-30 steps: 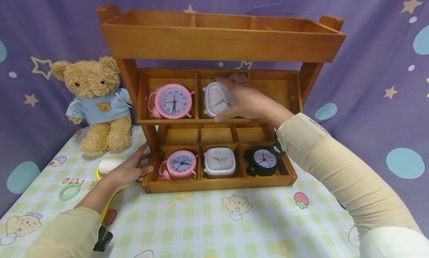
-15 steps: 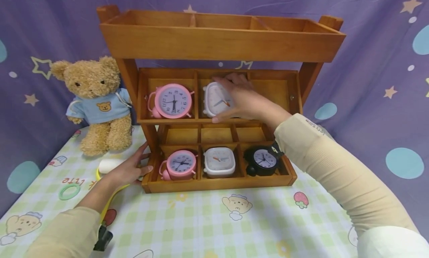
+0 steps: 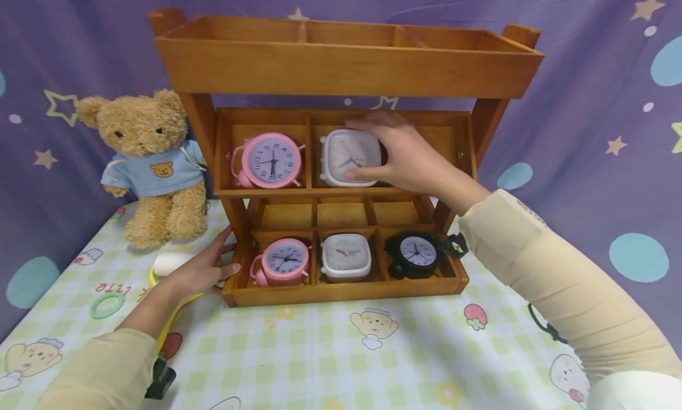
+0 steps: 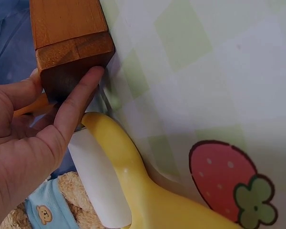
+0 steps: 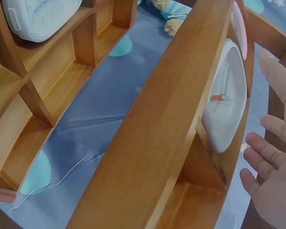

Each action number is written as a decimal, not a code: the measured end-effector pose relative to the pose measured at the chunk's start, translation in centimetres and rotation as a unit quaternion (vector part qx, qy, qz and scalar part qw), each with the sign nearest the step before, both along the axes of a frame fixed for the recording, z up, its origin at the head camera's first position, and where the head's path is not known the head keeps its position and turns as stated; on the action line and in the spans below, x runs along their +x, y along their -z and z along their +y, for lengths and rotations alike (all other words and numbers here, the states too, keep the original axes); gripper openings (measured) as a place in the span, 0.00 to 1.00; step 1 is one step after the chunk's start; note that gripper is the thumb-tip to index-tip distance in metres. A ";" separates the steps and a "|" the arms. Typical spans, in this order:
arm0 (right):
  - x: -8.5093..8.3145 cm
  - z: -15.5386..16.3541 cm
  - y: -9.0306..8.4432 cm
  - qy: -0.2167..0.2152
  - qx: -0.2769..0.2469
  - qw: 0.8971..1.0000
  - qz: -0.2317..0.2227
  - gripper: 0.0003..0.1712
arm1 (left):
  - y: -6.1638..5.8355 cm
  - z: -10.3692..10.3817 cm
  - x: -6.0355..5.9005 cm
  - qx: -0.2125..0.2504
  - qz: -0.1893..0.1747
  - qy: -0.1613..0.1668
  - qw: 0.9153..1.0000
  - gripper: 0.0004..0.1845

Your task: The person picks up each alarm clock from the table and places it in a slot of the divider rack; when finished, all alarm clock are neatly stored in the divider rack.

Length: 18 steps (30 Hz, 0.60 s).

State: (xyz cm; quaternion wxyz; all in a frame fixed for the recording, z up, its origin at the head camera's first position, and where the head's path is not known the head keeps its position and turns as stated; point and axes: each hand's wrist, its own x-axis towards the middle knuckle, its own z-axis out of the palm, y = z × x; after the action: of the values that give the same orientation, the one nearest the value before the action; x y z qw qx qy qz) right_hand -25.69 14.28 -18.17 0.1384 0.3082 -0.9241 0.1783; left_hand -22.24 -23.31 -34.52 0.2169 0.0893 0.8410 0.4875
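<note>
A white square alarm clock stands in the middle compartment of the wooden shelf's second tier. My right hand is beside it with fingers spread; the right wrist view shows a gap between fingers and clock. A pink alarm clock occupies the compartment to the left. In the bottom tier sit another pink alarm clock, a second white alarm clock and a black alarm clock. My left hand touches the shelf's lower left end, its fingers fairly straight.
A teddy bear in a blue hoodie sits left of the shelf. Near my left hand lie a white cylinder with a yellow part and a green ring. A checked cloth covers the table.
My right hand has let go of the upper white clock and drawn off to the right, uncovering more of its face. My left hand stays at the shelf's side.
</note>
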 end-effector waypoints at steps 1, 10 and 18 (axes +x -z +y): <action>0.2 0.2 0.0 -0.002 -0.008 1.000 0.007 0.46 | 0.0 0.0 0.0 0.001 0.000 0.001 1.000 0.48; 2.3 2.8 0.3 -0.011 -0.035 0.998 0.052 0.37 | 0.2 -0.2 -0.3 -0.013 0.005 0.003 1.000 0.48; 3.9 5.5 1.2 -0.001 -0.043 0.998 0.036 0.33 | 0.3 -0.2 -0.4 -0.016 0.005 0.007 1.000 0.48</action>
State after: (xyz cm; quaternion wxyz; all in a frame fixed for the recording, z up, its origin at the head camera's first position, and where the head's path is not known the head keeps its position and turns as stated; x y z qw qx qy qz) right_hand -21.84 19.74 -19.32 0.1843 0.3091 -0.9097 0.2071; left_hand -22.59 -23.53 -34.79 0.2178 0.0944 0.8490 0.4721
